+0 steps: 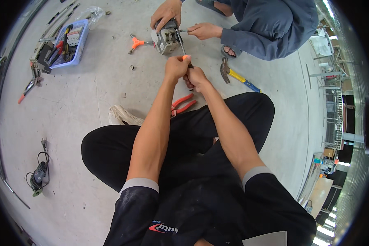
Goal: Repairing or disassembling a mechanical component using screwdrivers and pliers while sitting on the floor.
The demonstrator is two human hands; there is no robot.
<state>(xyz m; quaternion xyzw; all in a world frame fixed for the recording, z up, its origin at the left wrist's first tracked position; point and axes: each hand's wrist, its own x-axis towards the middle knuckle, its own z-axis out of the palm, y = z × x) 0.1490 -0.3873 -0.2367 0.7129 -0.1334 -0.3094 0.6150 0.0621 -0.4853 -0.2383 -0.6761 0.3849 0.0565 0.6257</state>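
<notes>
Hammer (241,78) right of screwdriver (186,58) | pliers (186,107) near trousers (106,143) | co-worker's hand (167,13) on block (166,42)

On pale grey floor (90,156): nearer left edge, blue basket (85,37) and corded tool (39,174); farther from it, boxy metal unit (166,39), orange three-armed tool (137,42), red-handled pliers (186,106); nearest right edge, yellow-and-blue-handled hammer (237,76).

Workshop, with hammer (237,76) and pliers (186,107)
</notes>
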